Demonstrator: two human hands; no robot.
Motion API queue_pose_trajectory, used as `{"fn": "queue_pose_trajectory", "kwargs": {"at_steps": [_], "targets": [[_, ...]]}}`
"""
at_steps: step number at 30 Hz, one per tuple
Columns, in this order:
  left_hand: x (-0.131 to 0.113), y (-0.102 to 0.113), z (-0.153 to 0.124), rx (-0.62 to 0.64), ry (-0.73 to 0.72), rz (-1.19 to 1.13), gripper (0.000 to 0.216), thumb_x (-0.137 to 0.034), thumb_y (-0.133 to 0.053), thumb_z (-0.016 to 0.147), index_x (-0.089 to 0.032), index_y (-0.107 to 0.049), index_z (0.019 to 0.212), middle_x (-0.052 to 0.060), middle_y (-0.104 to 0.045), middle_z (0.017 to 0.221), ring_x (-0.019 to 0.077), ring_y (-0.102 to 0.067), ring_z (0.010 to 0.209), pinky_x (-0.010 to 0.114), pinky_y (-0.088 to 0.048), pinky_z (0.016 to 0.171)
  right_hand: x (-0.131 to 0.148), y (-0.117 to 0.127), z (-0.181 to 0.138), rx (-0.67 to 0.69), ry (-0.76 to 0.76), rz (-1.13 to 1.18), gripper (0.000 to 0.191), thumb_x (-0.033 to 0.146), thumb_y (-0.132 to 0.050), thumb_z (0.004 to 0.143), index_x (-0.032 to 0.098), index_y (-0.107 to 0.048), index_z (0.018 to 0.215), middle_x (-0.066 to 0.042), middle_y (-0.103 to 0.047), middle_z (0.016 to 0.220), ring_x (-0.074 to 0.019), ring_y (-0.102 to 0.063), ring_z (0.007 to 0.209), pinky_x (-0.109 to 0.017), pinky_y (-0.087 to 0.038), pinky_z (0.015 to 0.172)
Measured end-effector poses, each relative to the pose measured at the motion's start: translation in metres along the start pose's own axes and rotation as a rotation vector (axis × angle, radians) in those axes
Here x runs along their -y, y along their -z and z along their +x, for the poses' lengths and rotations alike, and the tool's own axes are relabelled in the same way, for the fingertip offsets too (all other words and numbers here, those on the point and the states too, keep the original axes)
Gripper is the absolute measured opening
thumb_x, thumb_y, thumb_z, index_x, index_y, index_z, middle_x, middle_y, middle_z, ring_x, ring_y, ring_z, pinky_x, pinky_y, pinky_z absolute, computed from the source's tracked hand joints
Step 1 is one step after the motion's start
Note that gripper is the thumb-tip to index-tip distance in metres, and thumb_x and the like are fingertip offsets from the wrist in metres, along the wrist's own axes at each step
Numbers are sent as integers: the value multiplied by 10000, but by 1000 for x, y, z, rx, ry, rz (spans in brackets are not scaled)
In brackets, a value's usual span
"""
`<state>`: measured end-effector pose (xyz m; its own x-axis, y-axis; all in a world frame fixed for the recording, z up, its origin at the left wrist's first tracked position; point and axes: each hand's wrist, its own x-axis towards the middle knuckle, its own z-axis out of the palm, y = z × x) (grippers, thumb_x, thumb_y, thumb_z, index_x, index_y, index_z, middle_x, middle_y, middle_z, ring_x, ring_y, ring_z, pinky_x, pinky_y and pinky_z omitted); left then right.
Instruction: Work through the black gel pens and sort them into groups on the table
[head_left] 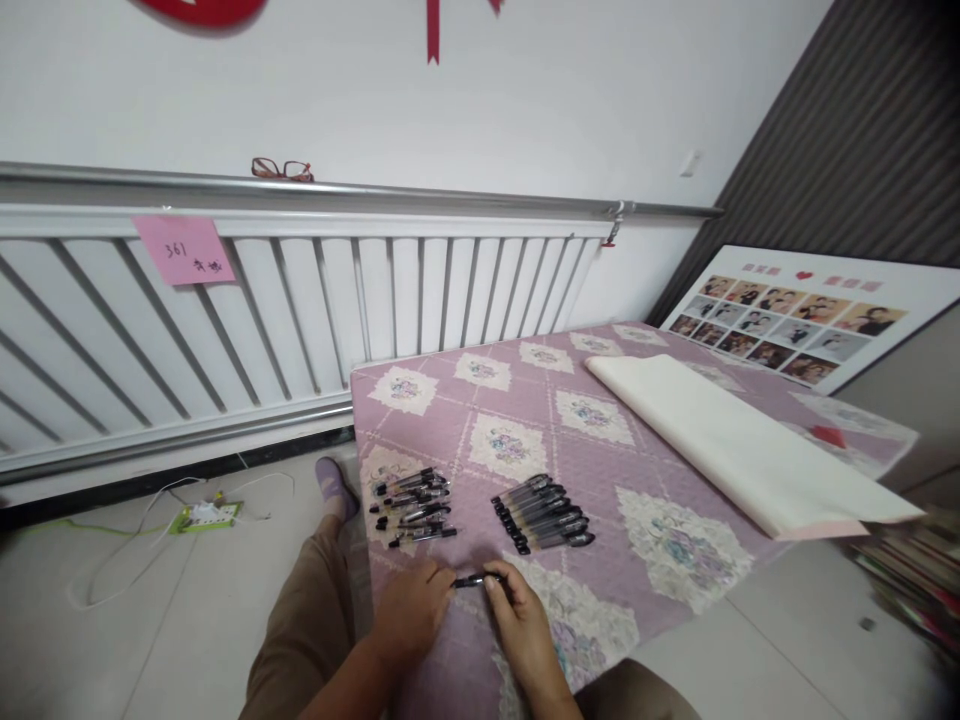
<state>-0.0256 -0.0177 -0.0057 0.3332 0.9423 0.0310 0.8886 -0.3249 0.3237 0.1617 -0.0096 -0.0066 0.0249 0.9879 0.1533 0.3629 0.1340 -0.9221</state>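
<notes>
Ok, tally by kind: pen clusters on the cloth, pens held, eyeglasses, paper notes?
Clusters of black-and-clear plastic pens: 2
Slim black pen held between left hand and right hand: 1
Brown-framed eyeglasses: 1
Pink paper note: 1
Total: 5

On the worktop [448, 425], one group of pens [412, 513] lies left, a second group [541, 514] to its right; nearer than both, a single pen [470, 580] spans between the hands [411, 608]. Farther right lies a sheet [712, 435], with a photo board [799, 318] beyond. Behind runs a radiator [406, 290], glasses [283, 170] on the pipe [450, 201] above.
</notes>
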Motion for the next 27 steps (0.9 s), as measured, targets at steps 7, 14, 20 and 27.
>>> {"fn": "queue_pose_trajectory", "kwargs": {"at_steps": [7,14,20,27], "targets": [[4,-5,-2,-141,34,-46,293,-222,-383,945,-263,-601,1136,42,-628,1034,198,-595,935,314,-473,813,-10,5,2,-227,-47,3,322,454,-527,833,196,-656,975,-92,-707,986,-245,-650,945,-387,-514,881],[7,-10,-3,-243,9,-49,238,-204,-456,916,-266,-617,1080,41,-619,1056,214,-574,963,358,-457,850,-17,-8,3,-152,84,-198,278,377,-554,835,207,-654,1031,-97,-693,1052,-256,-635,992,-432,-497,917],[5,-10,-4,-277,-15,-62,240,-168,-491,893,-271,-617,1069,27,-625,1071,224,-548,1020,398,-413,925,-9,-5,0,-107,242,-296,219,374,-510,894,243,-673,956,-79,-675,1036,-244,-611,1012,-426,-498,905],[4,-5,-4,-192,-56,-40,247,-175,-455,923,-271,-600,1098,19,-628,1051,202,-543,1019,382,-389,939,-1,-6,0,33,348,-398,197,333,-513,902,247,-653,793,-59,-651,1021,-238,-574,1019,-435,-463,915]]}}
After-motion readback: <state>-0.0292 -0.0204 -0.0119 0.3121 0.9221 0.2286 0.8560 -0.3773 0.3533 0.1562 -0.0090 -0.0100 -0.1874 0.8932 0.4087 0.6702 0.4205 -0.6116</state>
